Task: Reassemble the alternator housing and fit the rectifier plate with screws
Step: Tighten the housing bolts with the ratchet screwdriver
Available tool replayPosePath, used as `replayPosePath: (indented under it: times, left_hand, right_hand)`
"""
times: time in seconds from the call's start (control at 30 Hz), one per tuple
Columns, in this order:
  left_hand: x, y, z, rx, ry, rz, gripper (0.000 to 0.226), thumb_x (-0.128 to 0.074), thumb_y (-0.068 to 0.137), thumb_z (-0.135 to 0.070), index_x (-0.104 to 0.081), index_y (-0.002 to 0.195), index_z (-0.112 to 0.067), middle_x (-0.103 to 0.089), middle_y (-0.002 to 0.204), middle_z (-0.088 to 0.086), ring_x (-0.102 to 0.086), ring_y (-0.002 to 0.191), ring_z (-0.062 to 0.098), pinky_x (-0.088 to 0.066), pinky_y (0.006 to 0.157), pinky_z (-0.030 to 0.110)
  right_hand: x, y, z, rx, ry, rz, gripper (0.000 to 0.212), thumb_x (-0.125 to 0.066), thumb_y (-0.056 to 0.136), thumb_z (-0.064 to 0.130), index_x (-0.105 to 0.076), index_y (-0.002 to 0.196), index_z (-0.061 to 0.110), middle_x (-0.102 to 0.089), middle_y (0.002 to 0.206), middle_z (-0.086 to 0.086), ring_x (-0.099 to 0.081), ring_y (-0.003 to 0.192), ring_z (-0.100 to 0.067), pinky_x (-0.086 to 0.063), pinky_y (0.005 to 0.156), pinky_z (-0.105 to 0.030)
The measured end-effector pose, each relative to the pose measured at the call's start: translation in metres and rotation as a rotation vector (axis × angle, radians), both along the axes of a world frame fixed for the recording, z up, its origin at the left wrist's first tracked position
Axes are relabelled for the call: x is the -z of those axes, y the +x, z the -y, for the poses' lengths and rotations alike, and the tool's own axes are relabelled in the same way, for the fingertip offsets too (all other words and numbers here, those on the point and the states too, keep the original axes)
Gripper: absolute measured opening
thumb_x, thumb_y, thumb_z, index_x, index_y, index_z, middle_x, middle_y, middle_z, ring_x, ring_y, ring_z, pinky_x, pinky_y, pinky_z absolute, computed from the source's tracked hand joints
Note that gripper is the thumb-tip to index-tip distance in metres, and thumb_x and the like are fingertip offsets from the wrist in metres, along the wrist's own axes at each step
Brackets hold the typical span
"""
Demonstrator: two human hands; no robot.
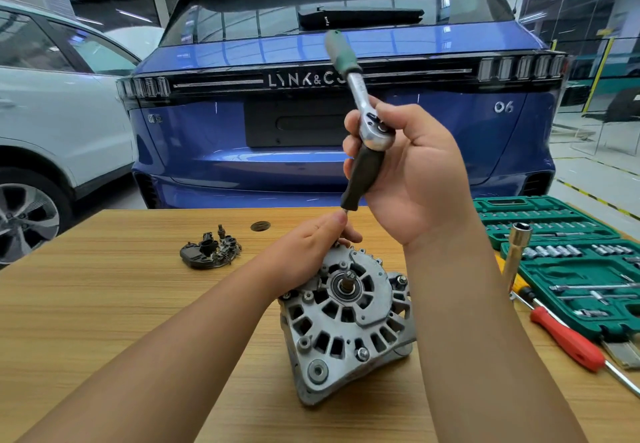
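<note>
The grey cast alternator housing (346,321) stands on the wooden table (121,304), its bearing and shaft end facing me. My left hand (304,255) grips the housing's far top edge, fingers pinched around the thin shaft of a tool there. My right hand (412,172) holds a dark-handled driver (363,176) upright above the housing, with a chrome ratchet (356,86) and its green grip fixed on top. The black rectifier plate (209,250) with small parts lies on the table to the left, apart from the housing.
A green socket set case (568,266) lies open at the right. Beside it lie a red-handled screwdriver (568,338) and a long chrome socket (516,252). A blue car (311,124) stands just beyond the table's far edge, a white car (52,131) at the left.
</note>
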State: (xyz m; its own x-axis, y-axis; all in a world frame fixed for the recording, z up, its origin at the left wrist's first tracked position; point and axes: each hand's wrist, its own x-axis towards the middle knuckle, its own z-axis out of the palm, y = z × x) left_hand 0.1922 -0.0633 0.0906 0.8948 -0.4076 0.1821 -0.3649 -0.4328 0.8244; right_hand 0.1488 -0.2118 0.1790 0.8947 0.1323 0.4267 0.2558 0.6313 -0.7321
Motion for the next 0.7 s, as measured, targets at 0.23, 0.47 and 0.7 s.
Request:
replayPosePath:
  times: [0.23, 0.47, 0.7]
  left_hand:
    - [0.001, 0.001, 0.0, 0.003, 0.007, -0.008, 0.07, -0.018, 0.094, -0.07, -0.072, 0.11, -0.028, -0.069, 0.116, -0.007, -0.062, 0.106, 0.0, -0.043, 0.09, 0.016]
    - [-0.003, -0.002, 0.002, -0.041, 0.033, 0.053, 0.045, -0.02, 0.111, -0.045, -0.062, 0.095, -0.039, -0.064, 0.09, -0.03, -0.053, 0.086, -0.029, -0.036, 0.076, -0.004]
    - [-0.004, -0.004, 0.002, -0.009, 0.013, -0.001, 0.074, -0.018, 0.095, -0.068, -0.072, 0.104, -0.018, -0.071, 0.1, -0.011, -0.066, 0.103, 0.011, -0.046, 0.105, 0.045]
  right_hand:
    - [0.008, 0.004, -0.01, -0.007, 0.138, 0.127, 0.028, -0.064, 0.086, -0.004, -0.047, 0.087, 0.018, -0.062, 0.087, -0.002, -0.054, 0.088, -0.025, -0.044, 0.076, -0.029]
    - [0.02, 0.008, -0.023, 0.457, -0.379, 0.584, 0.03, -0.054, 0.095, -0.005, -0.06, 0.109, 0.02, -0.06, 0.098, 0.002, -0.055, 0.088, -0.009, -0.049, 0.083, -0.025]
    - [0.021, 0.015, 0.006, 0.059, -0.414, 0.544, 0.059, -0.04, 0.085, -0.005, -0.049, 0.13, 0.033, -0.056, 0.122, -0.005, -0.053, 0.102, -0.021, -0.045, 0.093, -0.043]
